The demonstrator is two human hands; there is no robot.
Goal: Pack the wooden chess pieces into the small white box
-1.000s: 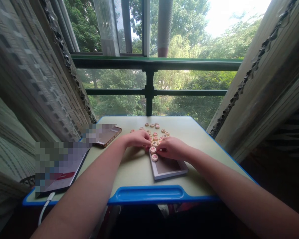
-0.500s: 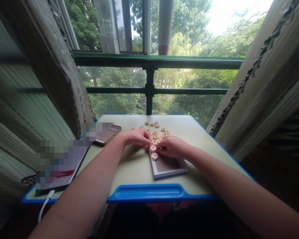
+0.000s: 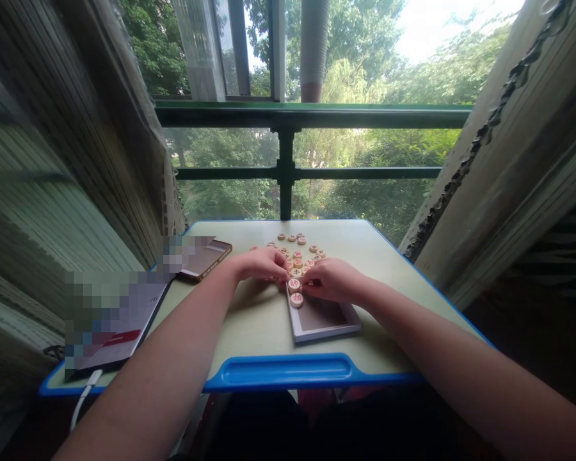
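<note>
The fingers (image 3: 285,273) of our left hand (image 3: 264,264) and those of our right hand (image 3: 333,280) are drawn narrow and meet tip to tip over one round wooden disc (image 3: 294,285) with a red mark on its face. Both sets touch it or come very close, but we cannot tell which hand actually grips it, or whether it is only being nudged. The disc sits directly between the fingertips, at the far left corner of a shallow grey tray (image 3: 326,335). A second disc (image 3: 296,299) lies just nearer to us than the fingers, touching or almost touching the first, along the same left edge of the tray. Beyond the fingertips a scatter of loose discs (image 3: 297,246) spreads over the pale worktop (image 3: 254,323), some pressed close to our knuckles. We judge the step in hand to be the seating of this piece in line with its neighbour. A further move calls for a light, exact pinch, so that the neighbour is not knocked and the pile behind is not swept by the backs of our hands. Well to the left of the fingers lie a brown box (image 3: 208,255) and a dark screen (image 3: 125,326) with a white cable (image 3: 84,398). Toward us runs the blue lip (image 3: 288,370) of the worktop, and beyond it stands a green railing (image 3: 312,116).
</note>
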